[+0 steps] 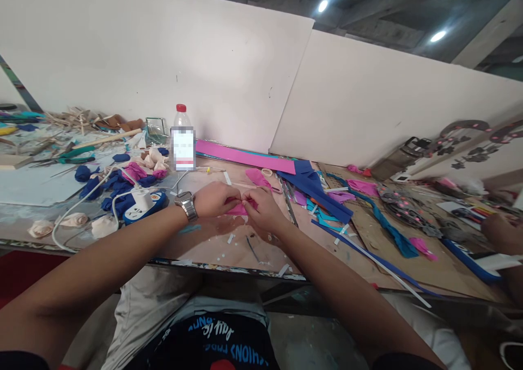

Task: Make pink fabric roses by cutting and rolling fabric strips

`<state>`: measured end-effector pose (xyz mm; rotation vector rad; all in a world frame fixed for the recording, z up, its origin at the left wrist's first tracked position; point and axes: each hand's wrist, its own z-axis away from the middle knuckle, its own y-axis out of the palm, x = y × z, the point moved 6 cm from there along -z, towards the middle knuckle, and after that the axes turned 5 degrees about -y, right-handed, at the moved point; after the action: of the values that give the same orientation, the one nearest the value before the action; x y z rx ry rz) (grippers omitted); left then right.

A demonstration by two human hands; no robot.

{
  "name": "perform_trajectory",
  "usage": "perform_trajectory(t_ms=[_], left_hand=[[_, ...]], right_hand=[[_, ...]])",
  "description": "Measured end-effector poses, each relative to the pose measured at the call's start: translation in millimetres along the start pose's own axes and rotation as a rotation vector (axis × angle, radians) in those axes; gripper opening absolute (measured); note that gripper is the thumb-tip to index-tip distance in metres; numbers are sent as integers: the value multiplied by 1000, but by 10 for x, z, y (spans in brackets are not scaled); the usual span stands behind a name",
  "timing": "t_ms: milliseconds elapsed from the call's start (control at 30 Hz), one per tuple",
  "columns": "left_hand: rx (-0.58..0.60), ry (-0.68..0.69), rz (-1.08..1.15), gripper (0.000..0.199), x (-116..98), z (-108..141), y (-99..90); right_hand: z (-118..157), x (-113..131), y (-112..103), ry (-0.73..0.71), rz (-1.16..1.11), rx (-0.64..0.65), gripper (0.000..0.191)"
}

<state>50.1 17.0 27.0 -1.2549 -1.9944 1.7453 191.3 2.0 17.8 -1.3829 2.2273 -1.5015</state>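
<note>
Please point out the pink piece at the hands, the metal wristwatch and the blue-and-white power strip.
Pink piece [237,210]: head view, middle of its visible part.
Metal wristwatch [189,207]: head view, on the band.
Power strip [135,213]: head view, on the white socket face.

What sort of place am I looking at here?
Probably a craft workshop, judging by the crumpled blue pieces, the long pink strip and the green-handled tool in view.

The left hand [218,198] and right hand [262,207] partly hid the pink piece [237,210] between them. Pixel blocks blurred the phone [183,150], which hid the lower part of the bottle [182,117]. The right edge cut off a co-worker's hand [503,231].
</note>
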Motion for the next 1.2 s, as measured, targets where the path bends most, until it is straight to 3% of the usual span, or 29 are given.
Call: perform_trajectory(t_ms=[133, 300, 967, 1200], left_hand=[[-17, 26, 3, 27, -11, 1, -1], [-4, -21, 51, 15, 23, -9, -8], [51, -63, 175, 26, 46, 0, 25], [116, -83, 225, 20, 125, -15, 33]], right_hand=[[5, -4, 19, 6, 23, 2, 12], [3, -29, -1, 24, -11, -25, 9], [10, -36, 0, 0, 7, -21, 7], [6, -45, -20, 4, 6, -42, 7]])
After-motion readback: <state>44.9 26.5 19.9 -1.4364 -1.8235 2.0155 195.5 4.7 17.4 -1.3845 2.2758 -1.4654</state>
